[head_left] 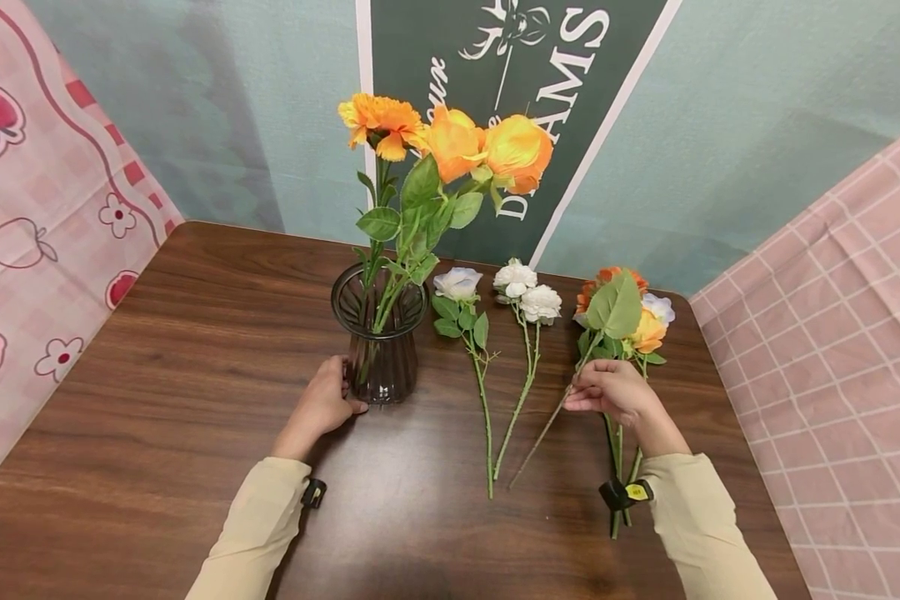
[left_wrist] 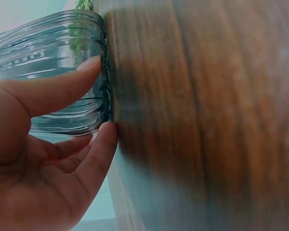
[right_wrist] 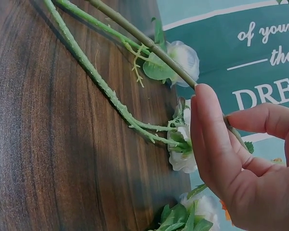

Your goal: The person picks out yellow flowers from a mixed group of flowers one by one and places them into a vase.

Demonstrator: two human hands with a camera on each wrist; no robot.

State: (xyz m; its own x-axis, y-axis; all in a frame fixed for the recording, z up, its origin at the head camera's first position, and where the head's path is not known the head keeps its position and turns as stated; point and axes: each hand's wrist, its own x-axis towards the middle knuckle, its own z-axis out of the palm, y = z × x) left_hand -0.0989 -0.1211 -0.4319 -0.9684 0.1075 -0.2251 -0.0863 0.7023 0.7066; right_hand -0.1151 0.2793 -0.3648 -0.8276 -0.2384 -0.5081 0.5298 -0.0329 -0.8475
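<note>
A dark ribbed glass vase [head_left: 382,367] stands on the table with orange flowers [head_left: 450,146] and green leaves rising from it. My left hand [head_left: 324,398] grips the vase low at its base, the thumb on one side and fingers on the other. In the left wrist view, the glass wall [left_wrist: 58,48] shows behind the thumb. Between thumb and fingers, my right hand [head_left: 611,390] pinches a thin brownish stem [right_wrist: 149,45] topped by a broad green leaf [head_left: 617,307]. The stem slants down toward the front left.
Between the hands lie a pale flower [head_left: 457,285] and a white double-headed flower [head_left: 528,292] on thorny green stems. A bunch of orange and pale flowers [head_left: 648,329] lies partly under my right hand. Pink cloth [head_left: 855,350] borders the right side, a green printed backdrop [head_left: 487,225] the back.
</note>
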